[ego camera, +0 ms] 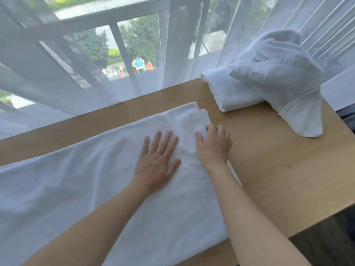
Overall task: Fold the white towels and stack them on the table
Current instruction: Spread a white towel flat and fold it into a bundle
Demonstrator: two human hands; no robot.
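1. White towel [96, 189] is spread across the wooden worktop [278, 179], centre-left of frame.
2. It's pressed flat by the left hand [156, 162], grip wide.
3. Its right edge is pinched by the right hand [215, 144].
4. More towels [269, 83] are heaped upper right.

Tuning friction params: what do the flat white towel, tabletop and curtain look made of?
Flat white towel: probably cotton terry; nubby looped pile shows near the left hand and right hand.
Light wooden table: wood or wood-look laminate, smooth matte, faint grain; which one is unclear.
Sheer white curtain: thin translucent voile-like fabric; railing shows through.
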